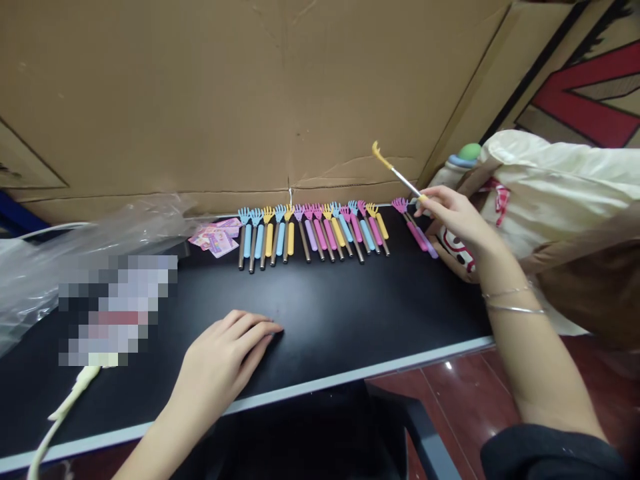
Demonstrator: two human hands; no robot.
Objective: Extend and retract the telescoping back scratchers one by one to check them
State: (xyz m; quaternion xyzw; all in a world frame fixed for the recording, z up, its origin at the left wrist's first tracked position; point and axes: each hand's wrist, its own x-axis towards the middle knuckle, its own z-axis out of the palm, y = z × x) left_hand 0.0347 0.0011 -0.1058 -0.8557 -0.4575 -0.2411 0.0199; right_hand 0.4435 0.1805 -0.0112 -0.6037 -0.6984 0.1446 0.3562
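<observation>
My right hand (453,217) pinches the handle end of a yellow telescopic back scratcher (395,170), which is extended and points up and to the left over the table's far right. My left hand (225,363) lies flat, fingers together and stretched out, on the black table (350,320) near its front edge, holding nothing. A row of several small back scratchers (310,233) in blue, yellow, pink and purple lies side by side along the far edge. Two more pink and purple scratchers (417,227) lie just under my right hand.
Large cardboard sheets (250,100) stand behind the table. A clear plastic bag (75,253) lies at the left, small pink cards (217,237) beside the row, and a cream cloth bag (550,193) at the right. A pale cable (65,407) hangs over the front left edge.
</observation>
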